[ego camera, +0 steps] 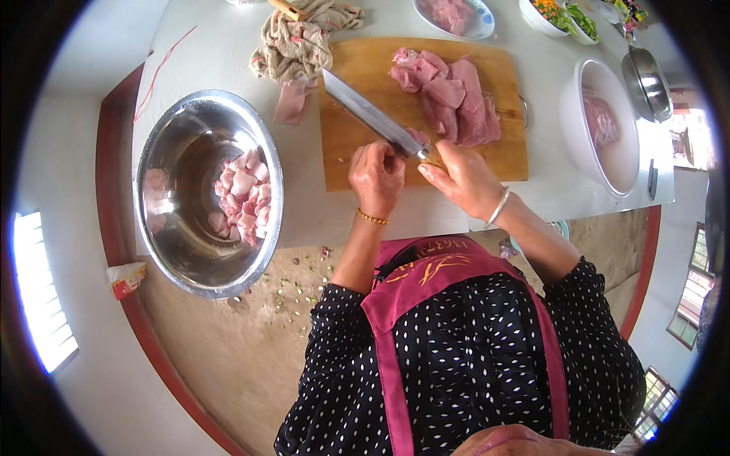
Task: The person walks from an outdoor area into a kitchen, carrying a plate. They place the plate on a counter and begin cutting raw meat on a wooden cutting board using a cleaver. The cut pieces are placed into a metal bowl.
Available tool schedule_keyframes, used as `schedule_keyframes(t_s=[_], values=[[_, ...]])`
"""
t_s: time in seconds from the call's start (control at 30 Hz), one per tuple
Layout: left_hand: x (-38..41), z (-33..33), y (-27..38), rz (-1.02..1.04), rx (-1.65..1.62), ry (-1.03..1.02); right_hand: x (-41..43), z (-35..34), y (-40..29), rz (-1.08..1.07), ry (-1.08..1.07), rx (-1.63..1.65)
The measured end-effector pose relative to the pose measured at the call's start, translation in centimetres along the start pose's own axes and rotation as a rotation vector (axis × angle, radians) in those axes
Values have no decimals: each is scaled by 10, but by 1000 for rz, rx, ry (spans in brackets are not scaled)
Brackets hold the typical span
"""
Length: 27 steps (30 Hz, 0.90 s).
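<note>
My right hand [469,178] grips the wooden handle of a kitchen knife [368,117]. The blade slants up and to the left over the wooden cutting board [356,154]. Close against the blade near its handle end, my left hand [375,175] is curled at the board's front edge; its fingertips are hidden, so what it may hold cannot be seen. A small piece of raw meat [419,135] shows just beyond the blade. Farther back on the board lie several thick slices of raw meat [456,94].
A large steel bowl [188,251] with meat chunks stands at the left. Beside the board are a strip of pork skin [291,104] and a crumpled cloth [293,48]. On the right stand a white basin [576,111] containing meat and a steel bowl [650,85]. A plate [485,21] holds more meat.
</note>
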<state>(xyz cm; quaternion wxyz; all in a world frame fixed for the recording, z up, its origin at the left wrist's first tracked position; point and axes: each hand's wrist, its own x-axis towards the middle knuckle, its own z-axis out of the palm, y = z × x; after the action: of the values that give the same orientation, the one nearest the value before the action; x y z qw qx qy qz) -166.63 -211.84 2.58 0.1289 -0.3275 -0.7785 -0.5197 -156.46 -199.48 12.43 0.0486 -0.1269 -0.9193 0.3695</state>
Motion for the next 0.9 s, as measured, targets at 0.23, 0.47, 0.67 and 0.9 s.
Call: schedule_keyframes(t_s=[0.23, 0.47, 0.67, 0.9], values=[[-3, 2, -4, -22, 52, 23, -39, -33, -1, 254, -137, 158], [-3, -4, 1, 43, -48, 142, -46, -40, -2, 199, -70, 190], [-7, -5, 1, 11, -42, 107, -46, -35, -5, 108, -90, 124], [-5, 0, 1, 15, -15, 92, -45, -37, -4, 115, -124, 69]])
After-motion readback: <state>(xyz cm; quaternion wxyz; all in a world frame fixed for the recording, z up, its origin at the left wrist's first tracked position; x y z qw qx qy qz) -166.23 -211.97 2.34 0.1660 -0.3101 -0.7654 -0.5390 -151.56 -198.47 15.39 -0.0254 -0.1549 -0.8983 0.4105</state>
